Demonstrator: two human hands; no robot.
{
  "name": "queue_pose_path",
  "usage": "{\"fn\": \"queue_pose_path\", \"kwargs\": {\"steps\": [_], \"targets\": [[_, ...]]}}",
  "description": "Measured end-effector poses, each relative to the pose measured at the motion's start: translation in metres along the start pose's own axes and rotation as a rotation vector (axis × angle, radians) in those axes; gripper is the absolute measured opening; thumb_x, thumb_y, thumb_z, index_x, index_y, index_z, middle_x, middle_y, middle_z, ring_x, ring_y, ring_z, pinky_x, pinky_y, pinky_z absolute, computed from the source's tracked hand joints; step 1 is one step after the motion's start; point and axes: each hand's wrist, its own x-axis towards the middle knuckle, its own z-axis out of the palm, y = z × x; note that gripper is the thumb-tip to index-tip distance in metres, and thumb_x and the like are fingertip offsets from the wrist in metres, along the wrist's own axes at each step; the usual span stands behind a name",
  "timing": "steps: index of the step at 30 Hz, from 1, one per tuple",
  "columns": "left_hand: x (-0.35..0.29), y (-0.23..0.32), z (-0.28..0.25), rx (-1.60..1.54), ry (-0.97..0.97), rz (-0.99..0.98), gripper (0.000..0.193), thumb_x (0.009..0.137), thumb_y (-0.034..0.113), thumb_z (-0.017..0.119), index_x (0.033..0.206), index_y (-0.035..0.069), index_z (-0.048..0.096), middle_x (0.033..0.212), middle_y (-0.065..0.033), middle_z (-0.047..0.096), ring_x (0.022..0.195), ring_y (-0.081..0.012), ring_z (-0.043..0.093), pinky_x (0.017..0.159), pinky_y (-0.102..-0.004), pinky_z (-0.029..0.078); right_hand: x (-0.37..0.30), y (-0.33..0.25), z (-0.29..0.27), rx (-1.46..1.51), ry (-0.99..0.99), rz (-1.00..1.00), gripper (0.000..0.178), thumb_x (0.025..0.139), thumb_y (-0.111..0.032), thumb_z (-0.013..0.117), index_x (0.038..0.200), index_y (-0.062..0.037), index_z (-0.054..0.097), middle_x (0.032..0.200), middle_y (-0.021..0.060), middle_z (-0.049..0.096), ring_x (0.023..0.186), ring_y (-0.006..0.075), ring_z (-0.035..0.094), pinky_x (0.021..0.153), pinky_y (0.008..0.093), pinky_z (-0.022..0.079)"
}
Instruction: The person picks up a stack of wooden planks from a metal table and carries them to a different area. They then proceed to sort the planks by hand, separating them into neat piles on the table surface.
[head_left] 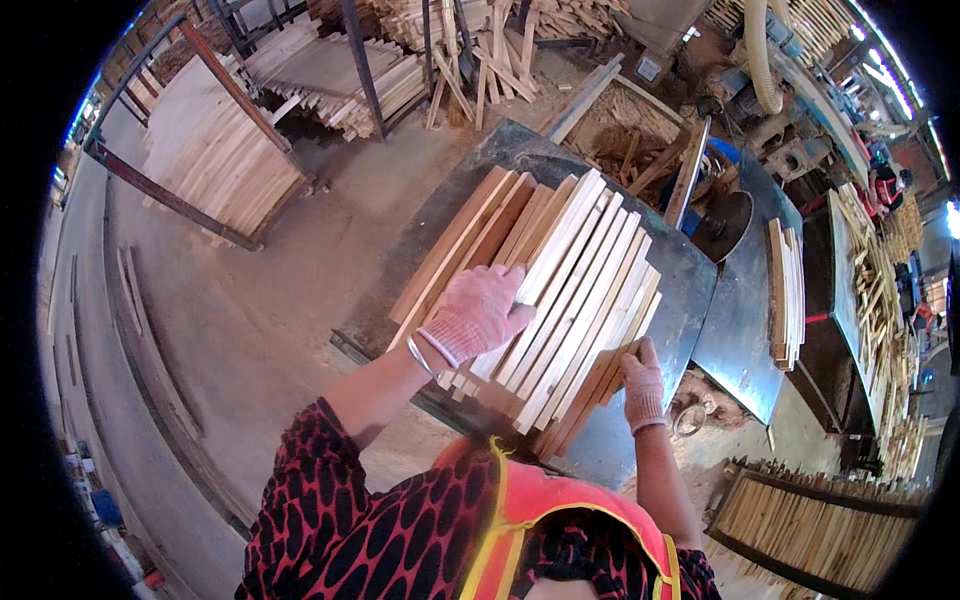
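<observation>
Side by side in a slanted layer, several wooden strips (pixel 575 290) lie on a dark metal table (pixel 440 215); those at the left are browner, those toward the middle and right paler. My left hand (pixel 475 310), in a pinkish knit glove, reaches across the strips from the left. Its fingers curl over a strip near the middle, with the thumb lying on the pale wood; the fingertips are partly hidden. At the right edge of the layer, my right hand (pixel 642 385), also gloved, rests against the outermost strips. Its fingers look stretched out along that side.
A round saw blade (pixel 724 225) stands beyond the table's right side. A smaller bundle of strips (pixel 786 295) lies on a metal surface further right. Stacked boards (pixel 215 150) fill a metal rack at left. Upright wood pieces (pixel 815 530) pack a holder at lower right.
</observation>
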Motion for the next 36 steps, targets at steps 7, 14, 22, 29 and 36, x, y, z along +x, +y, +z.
{"fn": "queue_pose_path", "kwargs": {"steps": [7,14,22,29,36], "targets": [[-0.006,-0.062,0.001,-0.058,0.218,-0.095,0.070,0.101,0.055,0.054,0.145,0.000,0.052,0.137,-0.0213,0.060,0.131,-0.0368,0.055,0.111,-0.0465,0.045,-0.006,-0.034,0.011,-0.532,0.258,-0.514,0.058,0.095,-0.017,0.071,0.148,-0.0034,0.052,0.129,0.0200,0.062,0.119,0.0351,0.061,0.100,0.0426,0.051],[-0.010,-0.085,0.035,-0.209,0.025,-0.507,0.072,0.097,0.046,0.063,0.153,0.003,0.047,0.154,-0.0228,0.050,0.141,-0.0364,0.050,0.117,-0.0430,0.041,-0.003,-0.019,0.041,-0.627,0.143,-0.543,0.059,0.095,-0.024,0.070,0.148,-0.0050,0.053,0.126,0.0198,0.063,0.115,0.0377,0.060,0.104,0.0464,0.048],[-0.024,-0.058,0.051,0.040,0.061,-0.259,0.055,0.101,0.035,0.060,0.147,0.006,0.051,0.121,-0.0197,0.066,0.111,-0.0353,0.065,0.094,-0.0480,0.054,-0.001,-0.014,0.041,-0.759,0.158,-0.565,0.058,0.096,-0.031,0.064,0.148,-0.0071,0.054,0.134,0.0214,0.063,0.121,0.0419,0.056,0.109,0.0499,0.043],[-0.022,-0.096,0.048,-0.254,0.143,-0.129,0.053,0.099,0.024,0.059,0.148,0.005,0.053,0.135,-0.0225,0.063,0.122,-0.0407,0.062,0.105,-0.0458,0.049,0.003,-0.020,0.034,-0.611,0.105,-0.577,0.056,0.094,-0.032,0.063,0.143,-0.0054,0.058,0.120,0.0193,0.067,0.117,0.0409,0.060,0.104,0.0488,0.047],[-0.025,-0.009,-0.003,-0.124,0.324,-0.053,0.059,0.096,0.026,0.064,0.147,-0.002,0.052,0.144,-0.0271,0.056,0.131,-0.0432,0.055,0.113,-0.0469,0.043,0.018,0.023,-0.011,0.197,0.055,-0.423,0.042,0.098,-0.017,0.068,0.136,-0.0020,0.064,0.119,0.0113,0.069,0.109,0.0194,0.066,0.096,0.0320,0.052]]}}
